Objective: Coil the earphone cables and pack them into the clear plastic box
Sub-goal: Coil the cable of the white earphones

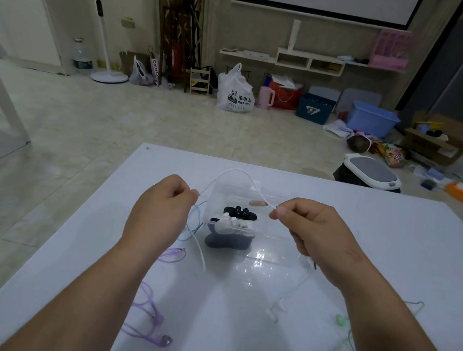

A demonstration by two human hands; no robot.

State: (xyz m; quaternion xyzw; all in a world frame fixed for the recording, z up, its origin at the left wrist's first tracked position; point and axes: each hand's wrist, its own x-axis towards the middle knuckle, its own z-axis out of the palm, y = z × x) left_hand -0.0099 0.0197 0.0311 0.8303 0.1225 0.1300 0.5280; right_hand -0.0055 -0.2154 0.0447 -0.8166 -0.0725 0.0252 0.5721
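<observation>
Thin white earphone cable (236, 170) arcs mid-frame, strung between both hands and raised above the white glossy worktop (389, 235). One end is at the left hand (161, 205), the other at the right hand (313, 227). A loose tail drops from the left hand toward the worktop.

Clear plastic box (274, 245) sits centre frame, between the hands and under the arc. Inside it are a black earphone bundle (239, 213), some white pieces and a darker bundle; the detail is too blurred to tell apart. The box stands directly below the held cable.

Light blue cable (195, 220) lies just left of the box, beside the left hand. Purple earphone cable (147, 309) lies lower left, partly hidden by the left forearm. White earbud pair (276, 308) lies lower centre and a pale green earphone (341, 319) lower right, by the right forearm. A grey-lidded bin (370, 172) stands on the floor beyond the worktop edge, upper right.

The hands are apart. The left hand's fingers are curled and pinch the cable at the fingertips. The right hand's thumb and forefinger pinch the other end, with the remaining fingers curled under.
</observation>
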